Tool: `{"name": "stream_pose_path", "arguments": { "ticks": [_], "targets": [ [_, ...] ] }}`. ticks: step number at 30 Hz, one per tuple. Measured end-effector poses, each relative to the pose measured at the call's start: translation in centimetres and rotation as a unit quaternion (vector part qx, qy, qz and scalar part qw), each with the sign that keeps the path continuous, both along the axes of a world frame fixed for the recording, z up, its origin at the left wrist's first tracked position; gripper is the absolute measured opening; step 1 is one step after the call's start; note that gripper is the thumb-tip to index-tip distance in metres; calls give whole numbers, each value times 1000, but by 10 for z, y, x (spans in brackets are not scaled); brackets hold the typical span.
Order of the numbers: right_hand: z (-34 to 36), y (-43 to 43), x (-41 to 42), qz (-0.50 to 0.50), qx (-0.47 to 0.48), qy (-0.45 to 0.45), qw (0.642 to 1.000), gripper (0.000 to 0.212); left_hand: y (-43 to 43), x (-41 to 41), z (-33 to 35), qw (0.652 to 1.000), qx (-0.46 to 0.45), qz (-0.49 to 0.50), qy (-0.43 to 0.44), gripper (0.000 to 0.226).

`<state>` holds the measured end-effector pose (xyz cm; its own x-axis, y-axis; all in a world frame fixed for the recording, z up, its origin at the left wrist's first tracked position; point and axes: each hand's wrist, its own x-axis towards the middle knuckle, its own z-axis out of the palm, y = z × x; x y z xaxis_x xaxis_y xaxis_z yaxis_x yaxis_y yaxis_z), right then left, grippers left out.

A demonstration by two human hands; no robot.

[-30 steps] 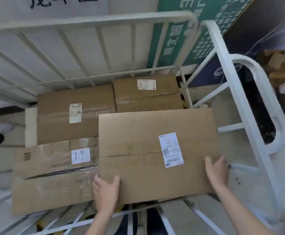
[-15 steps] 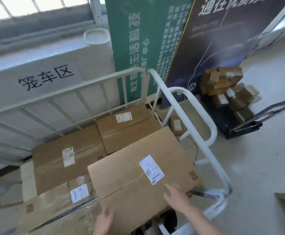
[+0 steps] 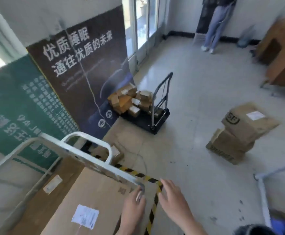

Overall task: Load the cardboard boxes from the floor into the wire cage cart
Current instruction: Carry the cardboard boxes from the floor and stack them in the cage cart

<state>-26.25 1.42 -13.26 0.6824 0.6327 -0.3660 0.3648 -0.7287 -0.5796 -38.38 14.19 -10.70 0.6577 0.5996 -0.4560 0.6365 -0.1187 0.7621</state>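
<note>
Head view: the big cardboard box [image 3: 90, 197] with its white label [image 3: 85, 216] lies flat in the wire cage cart [image 3: 74, 146], its near corner under the cart's white rail. Another labelled box [image 3: 53, 185] sits beside it, deeper in the cart. My left hand [image 3: 133, 207] is open, fingers loosely spread, hovering over the box's corner right at the end of the rail; whether it touches the rail I cannot tell, and it grips nothing. My right hand [image 3: 174, 199] is open too, fingers stretched out and empty, above the yellow-and-black floor tape [image 3: 152, 207] just outside the cart. Out on the pale floor, well apart from me, two stacked boxes [image 3: 240, 131] stand with the top one skewed across the lower. A small box [image 3: 114, 153] lies on the floor just beyond the cart's end loop. Farther back, a black hand trolley [image 3: 148, 114] carries a heap of small parcels, beside a dark banner [image 3: 87, 68] and a green one [image 3: 19, 102] leaning on the wall. Someone's legs [image 3: 213, 29] stand at the far wall.
</note>
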Motion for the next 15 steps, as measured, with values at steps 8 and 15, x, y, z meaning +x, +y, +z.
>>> {"name": "stream_pose_path", "arguments": {
  "ticks": [8,15],
  "targets": [
    [43,-202,160,-260,26,-62,963,59,-168,219,38,974,16,-223,-38,49],
    [54,-286,228,-389,62,-51,918,60,-252,331,45,940,15,-336,-61,47]
  ]
}}
